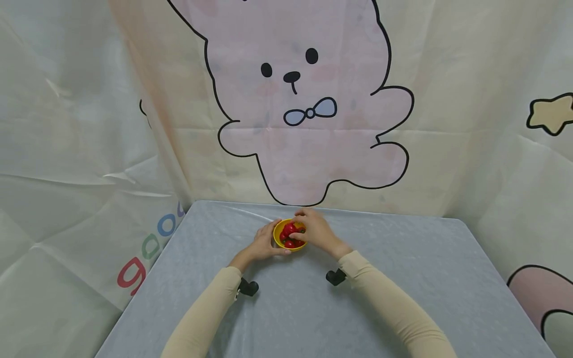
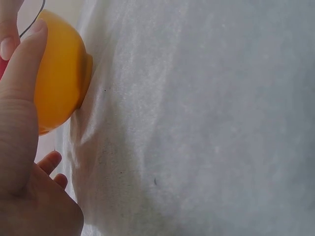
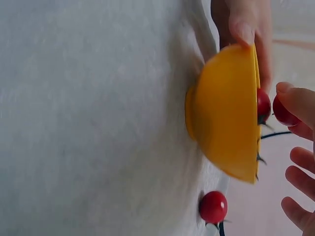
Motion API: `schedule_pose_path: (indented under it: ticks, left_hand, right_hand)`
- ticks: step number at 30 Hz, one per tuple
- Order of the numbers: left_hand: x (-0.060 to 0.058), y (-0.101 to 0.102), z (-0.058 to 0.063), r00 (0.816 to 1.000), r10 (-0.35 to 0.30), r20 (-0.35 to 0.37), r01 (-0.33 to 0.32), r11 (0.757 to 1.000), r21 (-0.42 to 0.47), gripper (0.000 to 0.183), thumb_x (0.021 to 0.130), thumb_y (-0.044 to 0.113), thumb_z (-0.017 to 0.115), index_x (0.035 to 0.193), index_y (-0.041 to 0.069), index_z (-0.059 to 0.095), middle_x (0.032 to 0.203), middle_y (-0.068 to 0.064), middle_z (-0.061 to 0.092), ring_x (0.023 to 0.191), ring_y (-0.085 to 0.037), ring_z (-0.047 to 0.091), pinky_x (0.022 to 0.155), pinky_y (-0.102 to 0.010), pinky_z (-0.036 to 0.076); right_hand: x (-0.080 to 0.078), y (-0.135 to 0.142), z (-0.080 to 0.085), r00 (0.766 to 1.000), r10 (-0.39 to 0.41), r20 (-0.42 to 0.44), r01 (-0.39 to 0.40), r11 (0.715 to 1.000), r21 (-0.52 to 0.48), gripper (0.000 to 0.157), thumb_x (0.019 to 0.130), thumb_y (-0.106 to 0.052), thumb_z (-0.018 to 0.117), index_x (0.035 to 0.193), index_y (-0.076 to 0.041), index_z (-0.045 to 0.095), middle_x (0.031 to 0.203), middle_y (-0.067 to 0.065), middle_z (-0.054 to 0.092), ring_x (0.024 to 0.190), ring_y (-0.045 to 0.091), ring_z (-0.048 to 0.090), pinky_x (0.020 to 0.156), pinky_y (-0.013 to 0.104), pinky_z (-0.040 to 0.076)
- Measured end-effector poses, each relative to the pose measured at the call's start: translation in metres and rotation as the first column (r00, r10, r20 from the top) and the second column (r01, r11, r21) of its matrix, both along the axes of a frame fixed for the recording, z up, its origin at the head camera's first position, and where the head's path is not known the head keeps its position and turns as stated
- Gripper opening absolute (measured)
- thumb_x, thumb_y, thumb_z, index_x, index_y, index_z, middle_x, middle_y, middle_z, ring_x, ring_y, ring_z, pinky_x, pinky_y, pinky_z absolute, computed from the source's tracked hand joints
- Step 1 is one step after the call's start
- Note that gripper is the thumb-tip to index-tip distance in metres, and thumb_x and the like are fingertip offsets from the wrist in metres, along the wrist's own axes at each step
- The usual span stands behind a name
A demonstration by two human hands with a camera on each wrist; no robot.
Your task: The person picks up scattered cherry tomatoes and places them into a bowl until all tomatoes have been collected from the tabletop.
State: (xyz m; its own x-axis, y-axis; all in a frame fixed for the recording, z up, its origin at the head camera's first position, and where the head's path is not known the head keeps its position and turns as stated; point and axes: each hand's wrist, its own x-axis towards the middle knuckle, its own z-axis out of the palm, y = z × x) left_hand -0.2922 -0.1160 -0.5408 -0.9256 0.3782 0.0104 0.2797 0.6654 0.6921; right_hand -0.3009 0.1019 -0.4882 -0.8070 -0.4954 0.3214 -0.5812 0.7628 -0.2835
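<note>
A yellow bowl [image 1: 276,238] filled with red cherry tomatoes [image 1: 289,244] stands upright on the table. My left hand [image 1: 261,245] grips the bowl from the left, thumb along the near side and fingers round to the far rim. Over the bowl's right side is my right hand [image 1: 317,230]. In the right wrist view its thumb and a finger pinch one cherry tomato [image 3: 284,111] just above the rim, while the other fingers hang loosely bent. Another tomato [image 3: 213,206] lies on the cloth beyond the bowl; in the head view my right hand hides it.
A grey-blue cloth [image 1: 286,308] covers the table, slightly wrinkled near the bowl. Pale fabric walls enclose the table, the back one printed with a pink bear [image 1: 309,154]. A black wrist mount [image 1: 335,277] shows at the right sleeve and another [image 1: 248,287] at the left.
</note>
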Motion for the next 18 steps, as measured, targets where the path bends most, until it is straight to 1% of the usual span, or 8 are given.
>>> schedule_pose_path:
  ticks: [4, 7, 13, 18]
  left_hand:
    - [0.0, 0.0, 0.0, 1.0, 0.0, -0.003, 0.0, 1.0, 0.002, 0.112, 0.074, 0.054, 0.082, 0.158, 0.016, 0.019, 0.16, -0.015, 0.031, 0.144, -0.043, 0.026, 0.118, -0.062, 0.022]
    - [0.0, 0.0, -0.001, 1.0, 0.001, -0.001, -0.001, 1.0, 0.0, 0.112, 0.074, 0.054, 0.082, 0.158, 0.017, 0.019, 0.16, -0.015, 0.031, 0.144, -0.043, 0.026, 0.118, -0.062, 0.024]
    - [0.0, -0.002, -0.003, 1.0, 0.008, 0.016, -0.008, 1.0, 0.006, 0.11, 0.074, 0.054, 0.081, 0.158, 0.02, 0.018, 0.162, -0.014, 0.029, 0.146, -0.043, 0.022, 0.118, -0.063, 0.023]
    - [-0.001, -0.004, -0.004, 1.0, 0.003, -0.008, -0.003, 1.0, 0.004, 0.112, 0.073, 0.052, 0.083, 0.158, 0.017, 0.019, 0.162, -0.013, 0.029, 0.145, -0.043, 0.023, 0.119, -0.061, 0.02]
  right_hand:
    - [0.003, -0.007, -0.003, 0.998, 0.041, -0.044, -0.041, 0.999, -0.002, 0.04, 0.08, -0.042, 0.081, 0.108, -0.015, 0.075, 0.124, 0.008, 0.064, 0.115, 0.027, 0.058, 0.102, 0.047, 0.049]
    - [0.004, -0.012, -0.006, 0.996, 0.064, -0.06, -0.064, 0.998, -0.005, 0.04, 0.08, -0.042, 0.081, 0.107, -0.015, 0.075, 0.122, 0.008, 0.064, 0.114, 0.027, 0.058, 0.101, 0.047, 0.05]
    - [0.006, -0.019, -0.009, 0.997, 0.068, -0.042, -0.068, 0.998, 0.0, 0.039, 0.081, -0.042, 0.08, 0.11, -0.016, 0.075, 0.123, 0.007, 0.063, 0.114, 0.026, 0.058, 0.099, 0.046, 0.051]
    - [0.007, -0.023, -0.011, 0.995, 0.095, -0.031, -0.096, 0.995, -0.028, 0.04, 0.08, -0.04, 0.081, 0.11, -0.014, 0.075, 0.121, 0.009, 0.064, 0.114, 0.027, 0.058, 0.099, 0.045, 0.051]
